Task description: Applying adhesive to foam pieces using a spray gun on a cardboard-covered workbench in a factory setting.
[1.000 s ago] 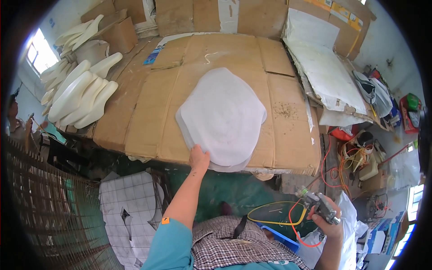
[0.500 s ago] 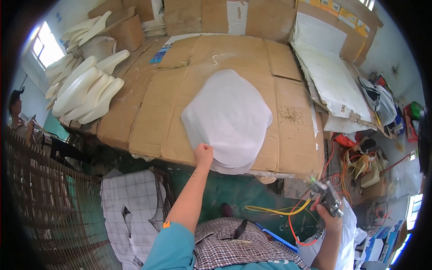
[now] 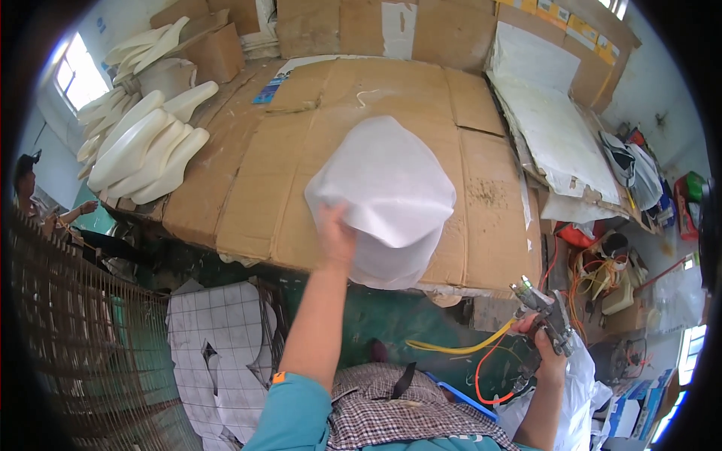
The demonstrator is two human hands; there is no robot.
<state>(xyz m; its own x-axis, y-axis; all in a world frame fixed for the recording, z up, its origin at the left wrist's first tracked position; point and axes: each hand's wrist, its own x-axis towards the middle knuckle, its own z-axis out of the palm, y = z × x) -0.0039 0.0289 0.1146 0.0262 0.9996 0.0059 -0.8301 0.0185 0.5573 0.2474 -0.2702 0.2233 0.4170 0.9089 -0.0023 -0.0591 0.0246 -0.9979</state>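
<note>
A white, thin fabric-like sheet [image 3: 391,180] lies over a rounded pile on the cardboard-covered table, in front of me. At its near left side, my left hand [image 3: 336,231] pinches the edge, slightly smeared by motion. The sheet's front edge is raised and bent back, so another white layer [image 3: 387,263] shows beneath it. Off to the right, beyond the table's near edge, my right hand [image 3: 547,344] is wrapped round a metal spray gun [image 3: 553,319]. A yellow hose [image 3: 466,348] and an orange hose [image 3: 481,383] hang by the gun.
Cream moulded foam pieces [image 3: 147,150] are heaped at the table's left. On the right stands a board covered in white sheeting [image 3: 556,143]. A woven rack [image 3: 90,353] and grid-marked white sheets [image 3: 218,346] are at lower left. Another person [image 3: 30,184] is at far left.
My left hand has moved forward over the pile, lifting the top sheet's near edge and bending it back. The spray gun has shifted slightly. The other person's arm now reaches out.
</note>
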